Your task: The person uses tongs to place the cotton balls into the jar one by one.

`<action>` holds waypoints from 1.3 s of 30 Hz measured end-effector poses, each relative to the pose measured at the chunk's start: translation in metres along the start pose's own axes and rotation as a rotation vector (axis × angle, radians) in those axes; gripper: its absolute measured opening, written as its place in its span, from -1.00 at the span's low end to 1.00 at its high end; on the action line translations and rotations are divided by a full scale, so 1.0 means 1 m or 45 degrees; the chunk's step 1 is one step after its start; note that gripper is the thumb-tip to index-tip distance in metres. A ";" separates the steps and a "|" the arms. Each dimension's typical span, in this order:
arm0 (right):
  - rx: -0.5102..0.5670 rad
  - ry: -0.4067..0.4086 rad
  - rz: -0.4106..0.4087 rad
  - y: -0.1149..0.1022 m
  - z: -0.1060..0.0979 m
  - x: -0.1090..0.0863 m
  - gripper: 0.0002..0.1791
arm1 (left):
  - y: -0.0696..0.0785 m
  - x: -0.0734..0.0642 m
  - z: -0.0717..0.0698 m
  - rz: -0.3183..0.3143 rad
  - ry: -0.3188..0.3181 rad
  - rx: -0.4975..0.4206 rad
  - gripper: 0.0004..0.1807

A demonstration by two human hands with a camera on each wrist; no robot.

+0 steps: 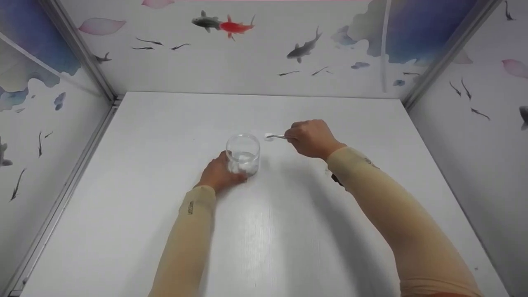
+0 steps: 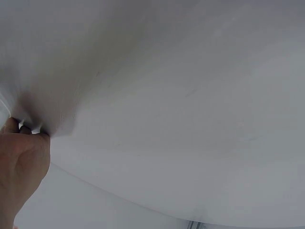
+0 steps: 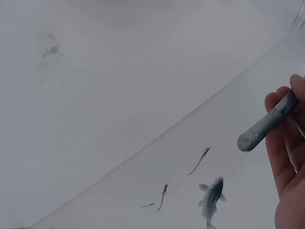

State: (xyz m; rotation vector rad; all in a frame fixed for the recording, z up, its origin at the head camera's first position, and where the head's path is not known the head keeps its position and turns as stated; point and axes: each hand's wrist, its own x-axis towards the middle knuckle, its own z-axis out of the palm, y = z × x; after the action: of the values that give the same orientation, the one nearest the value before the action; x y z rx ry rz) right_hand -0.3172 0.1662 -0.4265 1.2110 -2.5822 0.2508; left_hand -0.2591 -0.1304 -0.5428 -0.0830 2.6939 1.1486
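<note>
A clear, open-topped jar [image 1: 243, 154] stands on the white table with white cotton balls [image 1: 244, 167] in its lower part. My left hand [image 1: 220, 173] grips the jar low down, fingers and thumb round its side. The left wrist view shows this left hand [image 2: 24, 164] at its edge, the jar mostly out of frame. To the jar's right, my right hand [image 1: 311, 138] pinches metal tweezers [image 1: 280, 136]. A small white tuft, like cotton [image 1: 269, 137], is at their tips. The tweezers' rounded end [image 3: 257, 135] sticks out behind the right hand's fingers [image 3: 276, 143].
White panels printed with fish and petals stand as a back wall [image 1: 247, 62] and side walls round the white table [image 1: 123, 165]. Metal frame posts [image 1: 78, 49] mark the corners. Beneath the right forearm shows a small dark object [image 1: 336, 179], mostly hidden.
</note>
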 end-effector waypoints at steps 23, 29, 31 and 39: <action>0.052 -0.035 -0.116 -0.025 0.016 0.020 -0.87 | -0.001 0.001 0.000 0.007 0.013 -0.010 0.29; 0.045 0.025 -0.120 -0.018 0.013 0.016 -0.87 | -0.001 0.001 0.001 0.007 0.011 -0.027 0.29; 0.042 0.032 -0.107 -0.015 0.011 0.013 -0.87 | -0.001 0.001 0.001 0.015 0.014 -0.024 0.28; 0.038 0.017 -0.023 0.003 0.006 -0.008 -0.88 | -0.001 0.001 0.000 0.019 0.013 -0.003 0.30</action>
State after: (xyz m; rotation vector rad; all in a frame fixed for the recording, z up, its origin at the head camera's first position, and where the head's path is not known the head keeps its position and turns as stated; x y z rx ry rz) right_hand -0.3160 0.1725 -0.4348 1.2375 -2.5639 0.2932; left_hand -0.2598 -0.1307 -0.5435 -0.0691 2.7063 1.1587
